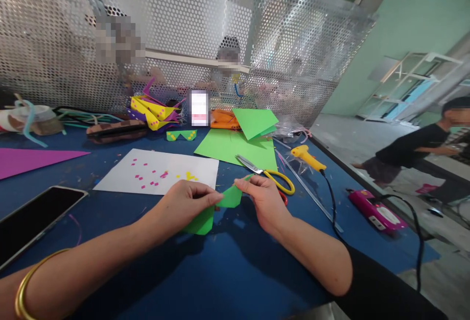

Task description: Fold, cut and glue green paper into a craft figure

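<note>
Between my hands is a small cut piece of green paper (232,197), held above the blue table. My left hand (189,200) pinches its left end between thumb and fingers. At its right end, my right hand (262,197) grips it the same way. Below my left hand shows more green paper (201,223); whether it is part of the same piece I cannot tell. Scissors with yellow handles (277,177) lie just beyond my right hand. A white sheet (121,175) with small pink and yellow paper bits lies beyond my left hand.
Green sheets (235,147) and green glasses-shaped paper (181,135) lie farther back. A yellow glue gun (308,157), its cord and a magenta power strip (378,210) are at right. A phone (40,219) lies at left. A perforated metal screen backs the table; a person (414,141) is at right.
</note>
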Demonstrator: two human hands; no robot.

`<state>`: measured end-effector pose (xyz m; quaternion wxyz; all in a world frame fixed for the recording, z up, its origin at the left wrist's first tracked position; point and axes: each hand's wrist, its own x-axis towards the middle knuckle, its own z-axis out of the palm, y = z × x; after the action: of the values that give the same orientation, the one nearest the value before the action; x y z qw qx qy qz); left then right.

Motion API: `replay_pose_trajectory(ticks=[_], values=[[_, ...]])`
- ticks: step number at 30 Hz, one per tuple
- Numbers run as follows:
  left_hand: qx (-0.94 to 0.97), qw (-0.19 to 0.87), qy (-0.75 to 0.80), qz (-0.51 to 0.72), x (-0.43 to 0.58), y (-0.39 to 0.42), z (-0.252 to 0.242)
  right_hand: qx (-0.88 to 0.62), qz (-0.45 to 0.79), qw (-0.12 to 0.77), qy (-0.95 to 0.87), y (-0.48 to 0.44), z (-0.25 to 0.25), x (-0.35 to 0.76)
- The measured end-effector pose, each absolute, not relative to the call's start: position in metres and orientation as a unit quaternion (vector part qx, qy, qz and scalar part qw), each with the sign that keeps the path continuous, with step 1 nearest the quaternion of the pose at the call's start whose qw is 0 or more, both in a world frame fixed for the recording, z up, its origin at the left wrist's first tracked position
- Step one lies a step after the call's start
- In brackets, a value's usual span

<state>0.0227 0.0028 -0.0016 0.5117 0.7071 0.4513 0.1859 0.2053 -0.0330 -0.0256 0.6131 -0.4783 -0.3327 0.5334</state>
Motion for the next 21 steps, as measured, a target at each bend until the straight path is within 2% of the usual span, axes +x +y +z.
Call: replay_pose_trajectory(ticks=[10,17,21], values=[[0.732,0.464,0.458,0.198,0.020,0.005,-0.001,-0.472,0.554,0.592,-0.346,-0.034,-0.022,0.205],[0.671,0.551,0.456,0.195,0.021,0.003,0.001,-0.485,0.533,0.605,-0.340,-0.030,-0.023,0.210],[0.694,0.513,0.463,0.201,0.019,0.006,0.008,-0.489,0.521,0.620,-0.324,-0.028,-0.021,0.215]])
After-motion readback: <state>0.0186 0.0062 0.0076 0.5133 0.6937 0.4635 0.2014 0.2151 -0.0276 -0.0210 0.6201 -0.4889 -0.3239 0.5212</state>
